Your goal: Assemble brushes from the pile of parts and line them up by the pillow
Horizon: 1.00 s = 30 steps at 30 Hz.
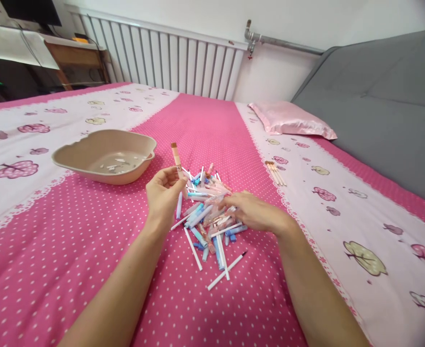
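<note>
My left hand [165,190] is closed around a slim pen [177,156] with a brown tip and a peach-coloured body, held nearly upright above the left edge of a pile of pen parts [200,214]. The pile mixes white refills, blue, lilac and pink barrels, and small blue caps. My right hand [248,209] reaches into the pile from the right, fingers stretched over pinkish, partly see-through pieces and touching them; its fingertips are partly hidden. A loose white refill [227,271] with a dark tip lies nearest to me.
A beige plastic basin [106,137] at the left holds several small white pieces. Right of the pile, several brown-topped pens [275,172] lie side by side. A pink pillow [294,120] rests by the grey headboard [378,91]. All stand on a pink dotted bedsheet [212,123].
</note>
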Motion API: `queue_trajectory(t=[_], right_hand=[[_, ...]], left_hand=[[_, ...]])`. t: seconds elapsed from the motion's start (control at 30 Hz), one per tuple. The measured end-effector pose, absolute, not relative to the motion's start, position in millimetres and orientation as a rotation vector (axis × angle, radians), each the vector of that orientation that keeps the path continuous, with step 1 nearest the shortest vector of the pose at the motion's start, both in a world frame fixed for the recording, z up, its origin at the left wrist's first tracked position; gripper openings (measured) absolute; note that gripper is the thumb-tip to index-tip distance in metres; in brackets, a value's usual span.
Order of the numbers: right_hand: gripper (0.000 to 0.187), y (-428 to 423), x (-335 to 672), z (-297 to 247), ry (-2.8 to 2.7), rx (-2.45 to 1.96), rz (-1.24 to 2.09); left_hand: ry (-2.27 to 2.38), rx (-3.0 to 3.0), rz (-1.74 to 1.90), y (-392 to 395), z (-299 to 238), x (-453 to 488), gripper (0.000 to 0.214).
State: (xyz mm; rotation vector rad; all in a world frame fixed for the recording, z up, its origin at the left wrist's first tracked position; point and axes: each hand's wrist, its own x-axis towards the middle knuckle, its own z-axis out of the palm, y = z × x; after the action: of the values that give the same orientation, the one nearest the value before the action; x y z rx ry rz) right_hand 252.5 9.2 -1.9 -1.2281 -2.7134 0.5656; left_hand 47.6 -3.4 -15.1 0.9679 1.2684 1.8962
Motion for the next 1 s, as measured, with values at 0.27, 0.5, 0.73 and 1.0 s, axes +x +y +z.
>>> queue_trajectory(t=[0.27,0.5,0.73,1.0], right_hand=[[0.030,4.4,266.0,18.8,-2.765,-1.234,0.962],[0.027,25.0,236.6,-15.4,-2.180,-1.291,0.353],[0.049,38.0,207.3,-45.8,-2.182,-1.202,0.191],[0.039,78.7,162.0,-24.9,-2.158,-1.705,0.260]], left_hand=[[1.267,0.951,1.899,-5.2,-13.1,48.6,0.029],[1.235,0.955,1.900,-4.8,-14.2,49.1,0.026],[1.263,0.910,1.863,-2.1,-22.4,45.8,0.027],[1.237,0.847,1.804,-2.3,-22.4,42.7,0.027]])
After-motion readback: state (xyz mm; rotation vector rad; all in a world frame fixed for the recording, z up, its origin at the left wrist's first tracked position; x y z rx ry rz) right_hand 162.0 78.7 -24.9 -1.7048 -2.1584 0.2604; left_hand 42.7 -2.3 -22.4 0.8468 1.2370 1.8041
